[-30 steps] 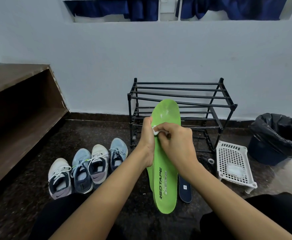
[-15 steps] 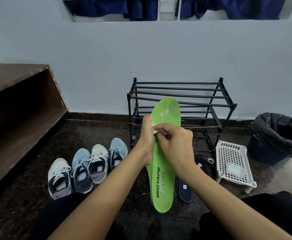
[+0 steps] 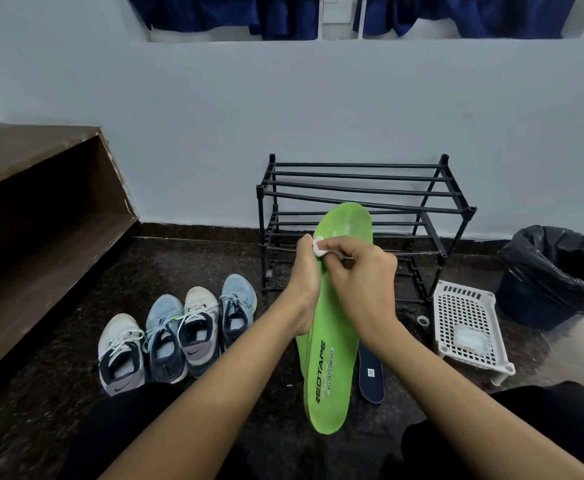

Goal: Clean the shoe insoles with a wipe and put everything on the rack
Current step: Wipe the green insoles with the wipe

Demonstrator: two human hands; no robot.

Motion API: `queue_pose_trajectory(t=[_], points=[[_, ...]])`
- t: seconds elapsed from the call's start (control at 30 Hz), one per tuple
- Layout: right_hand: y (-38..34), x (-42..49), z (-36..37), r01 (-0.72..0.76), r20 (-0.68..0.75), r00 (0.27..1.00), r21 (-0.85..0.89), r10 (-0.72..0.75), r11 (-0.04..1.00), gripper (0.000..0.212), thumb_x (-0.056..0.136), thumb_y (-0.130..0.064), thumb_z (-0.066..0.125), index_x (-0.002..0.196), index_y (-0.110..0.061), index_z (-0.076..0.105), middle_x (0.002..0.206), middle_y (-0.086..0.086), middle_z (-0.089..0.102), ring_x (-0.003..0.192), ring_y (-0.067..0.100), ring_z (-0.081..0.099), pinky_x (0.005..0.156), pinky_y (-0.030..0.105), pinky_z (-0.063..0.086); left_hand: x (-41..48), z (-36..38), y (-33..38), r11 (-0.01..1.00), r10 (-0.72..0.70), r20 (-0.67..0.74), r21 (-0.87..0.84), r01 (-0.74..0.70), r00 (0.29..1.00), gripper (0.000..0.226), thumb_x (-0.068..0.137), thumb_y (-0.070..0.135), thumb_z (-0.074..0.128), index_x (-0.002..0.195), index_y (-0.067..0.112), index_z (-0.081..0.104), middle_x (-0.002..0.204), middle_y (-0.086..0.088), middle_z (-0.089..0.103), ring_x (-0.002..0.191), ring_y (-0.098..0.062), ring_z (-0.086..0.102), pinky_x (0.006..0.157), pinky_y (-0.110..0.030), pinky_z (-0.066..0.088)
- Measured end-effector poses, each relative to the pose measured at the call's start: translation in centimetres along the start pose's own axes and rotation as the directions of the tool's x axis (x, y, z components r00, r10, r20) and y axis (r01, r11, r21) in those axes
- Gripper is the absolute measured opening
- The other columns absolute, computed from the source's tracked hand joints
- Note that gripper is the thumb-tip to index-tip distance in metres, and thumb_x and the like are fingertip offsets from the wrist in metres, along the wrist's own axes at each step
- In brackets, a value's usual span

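- The green insole [image 3: 333,358] is held nearly upright in mid-air at the middle of the view, toe at 12 o'clock, heel at 6 o'clock, printed face toward the camera; "REDTAPE" runs up its heel part; pale smears mark the toe.
- The left hand [image 3: 307,271] grips the insole's edge from 9 o'clock; its thumb lies on the front face; its other fingers are hidden behind the insole.
- The right hand [image 3: 365,282] comes in from 3 o'clock with its fingers curled; it pinches a small white wipe [image 3: 319,244] and presses it on the insole's upper part, just beside the left thumb.
- A second green edge shows behind the insole at 7 o'clock; whether it is another insole I cannot tell.
- The black rack [image 3: 352,192] stands on the floor [image 3: 197,265] at 12 o'clock of the hands, against the wall; the insole's toe overlaps its front bars in the view.
- 4 shoes [image 3: 198,327] sit side by side on the floor at 9 o'clock of the insole, toes toward the wall, touching one another.
- A dark blue insole [image 3: 371,374] lies flat on the floor at 4 o'clock of the green one, just beside its heel.
- A white perforated basket [image 3: 463,306] stands on the floor at 3 o'clock, near the rack's right legs; a pale packet [image 3: 469,337] rests on it.
- A bin lined with a black bag [image 3: 560,268] stands at 2 o'clock, just beyond the basket.
- A wooden shelf [image 3: 41,220] fills the far side at 9 to 10 o'clock, well apart from the hands.
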State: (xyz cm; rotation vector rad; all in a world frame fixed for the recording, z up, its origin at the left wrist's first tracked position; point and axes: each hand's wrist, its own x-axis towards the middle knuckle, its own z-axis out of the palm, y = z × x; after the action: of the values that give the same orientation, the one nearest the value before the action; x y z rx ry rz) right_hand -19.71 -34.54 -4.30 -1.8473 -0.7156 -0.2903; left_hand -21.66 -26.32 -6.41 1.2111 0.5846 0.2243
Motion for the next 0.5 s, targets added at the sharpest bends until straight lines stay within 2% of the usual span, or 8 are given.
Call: queue_pose_trajectory(t=[0.1, 0.2, 0.3, 0.43, 0.5], points=[[-0.3, -0.8, 0.5, -0.003, 0.051, 0.999, 0.002, 0.002, 1.0, 0.025, 0.077, 0.001, 0.065, 0.086, -0.02, 0.076, 0.069, -0.014, 0.065, 0.067, -0.013, 0.057, 0.065, -0.002, 0.035, 0.5, -0.8, 0.2, 1.0, 0.006, -0.055, 0.022, -0.005, 0.998, 0.064, 0.095, 0.057, 0.023, 0.064, 0.013, 0.058, 0.065, -0.006, 0.062, 0.079, -0.025, 0.059, 0.081, -0.039, 0.045], [-0.4, -0.5, 0.4, 0.006, 0.06, 0.998, 0.009, -0.007, 1.0, 0.023, 0.077, 0.001, 0.066, 0.084, -0.019, 0.076, 0.067, -0.014, 0.064, 0.066, -0.014, 0.057, 0.064, -0.002, 0.034, 0.4, -0.8, 0.2, 1.0, -0.021, -0.073, -0.014, 0.02, 0.997, 0.064, 0.095, 0.058, 0.024, 0.065, 0.014, 0.06, 0.071, -0.007, 0.063, 0.085, -0.027, 0.059, 0.086, -0.041, 0.047], [0.0, 0.4, -0.1, 0.01, 0.031, 0.999, -0.027, -0.009, 1.0, 0.022, 0.077, 0.001, 0.066, 0.084, -0.017, 0.076, 0.07, -0.011, 0.067, 0.058, -0.006, 0.057, 0.066, -0.003, 0.033, 0.3, 0.0, -0.4, 0.999, -0.021, -0.019, -0.025, 0.021, 1.0, 0.059, 0.094, 0.053, 0.026, 0.065, 0.017, 0.064, 0.065, -0.004, 0.062, 0.077, -0.025, 0.059, 0.073, -0.037, 0.045], [0.6, 0.9, -0.2, -0.037, 0.021, 0.999, -0.074, 0.039, 0.997, 0.022, 0.081, -0.002, 0.063, 0.088, -0.019, 0.076, 0.077, -0.003, 0.072, 0.065, 0.007, 0.061, 0.066, -0.002, 0.036, -0.1, 0.5, -1.4, 0.999, -0.02, 0.03, -0.028, 0.021, 0.999, 0.057, 0.092, 0.054, 0.03, 0.063, 0.023, 0.069, 0.062, 0.0, 0.066, 0.075, -0.023, 0.061, 0.069, -0.035, 0.046], [0.4, 0.6, 0.0, -0.031, 0.024, 0.999, -0.065, 0.033, 0.997, 0.023, 0.08, 0.0, 0.062, 0.088, -0.017, 0.076, 0.078, -0.004, 0.072, 0.063, 0.001, 0.058, 0.068, -0.004, 0.033, -0.1, 0.1, -1.2, 1.0, -0.014, 0.022, -0.013, 0.015, 1.0, 0.054, 0.088, 0.056, 0.033, 0.067, 0.021, 0.067, 0.066, -0.001, 0.065, 0.079, -0.025, 0.061, 0.073, -0.037, 0.046]])
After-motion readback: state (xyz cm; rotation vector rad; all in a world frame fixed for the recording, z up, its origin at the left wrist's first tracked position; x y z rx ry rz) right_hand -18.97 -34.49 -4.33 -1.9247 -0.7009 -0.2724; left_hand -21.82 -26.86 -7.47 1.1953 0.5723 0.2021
